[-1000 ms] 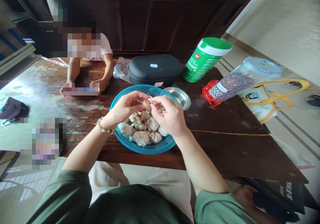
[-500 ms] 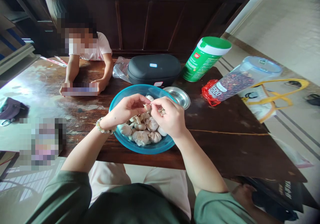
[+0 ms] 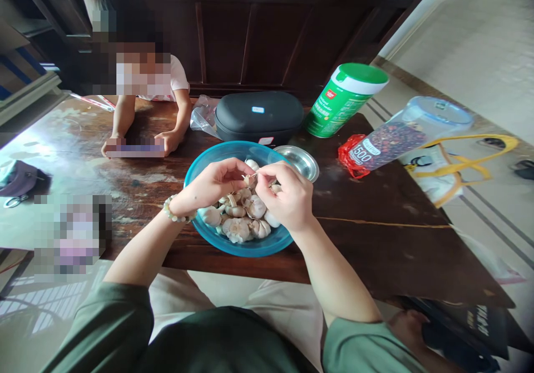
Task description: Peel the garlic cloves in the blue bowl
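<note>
A blue plastic basin (image 3: 233, 249) holding several garlic bulbs (image 3: 237, 230) sits near the front edge of the table. Above its far part, my left hand (image 3: 214, 183) pinches a small piece of garlic (image 3: 250, 180) between thumb and fingers. My right hand (image 3: 287, 190) is closed beside it, thumb and index finger pinched at the same garlic piece, on what looks like a bit of skin. A shallow metal bowl (image 3: 307, 164) stands just behind my right hand, partly hidden by it and the basin.
Behind the basin lies a black case (image 3: 259, 114). To its right stand a green canister (image 3: 346, 100) and a clear jar (image 3: 387, 142) with a red bag at its base. Across the wooden table (image 3: 375, 250), a person (image 3: 179, 103) holds a blurred device. A cap (image 3: 19, 178) lies left.
My right hand has moved slightly away from my left, with its fingers still pinched. The whole view has shifted a little.
</note>
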The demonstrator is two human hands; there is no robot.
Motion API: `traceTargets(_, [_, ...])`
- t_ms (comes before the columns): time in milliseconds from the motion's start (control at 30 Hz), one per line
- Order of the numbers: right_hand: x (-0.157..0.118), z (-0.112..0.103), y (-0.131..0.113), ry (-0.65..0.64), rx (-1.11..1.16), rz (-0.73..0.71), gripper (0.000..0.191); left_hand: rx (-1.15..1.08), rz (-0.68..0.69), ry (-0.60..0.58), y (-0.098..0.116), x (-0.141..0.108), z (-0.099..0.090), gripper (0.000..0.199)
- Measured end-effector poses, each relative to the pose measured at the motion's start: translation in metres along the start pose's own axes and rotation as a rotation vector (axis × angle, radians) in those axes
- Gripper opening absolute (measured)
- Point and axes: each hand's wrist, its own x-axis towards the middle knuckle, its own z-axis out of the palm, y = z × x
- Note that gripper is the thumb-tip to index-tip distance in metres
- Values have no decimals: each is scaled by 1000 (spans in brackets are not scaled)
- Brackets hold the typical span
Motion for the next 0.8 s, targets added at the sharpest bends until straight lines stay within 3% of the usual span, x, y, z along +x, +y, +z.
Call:
traceTargets(133, [0,0,1,11,-3,-18,13,53,3,7,0,0,1,22])
traceTargets(333, [2,-2,4,85,11,20,13,347,15,134,0,1,3,21])
traceTargets(533, [2,-2,2,-75,75,63,12,309,27,198,0,1,3,25])
traceTargets(800, [1,0,2,-133,64,36,9,372,89,222,2,1,3,27])
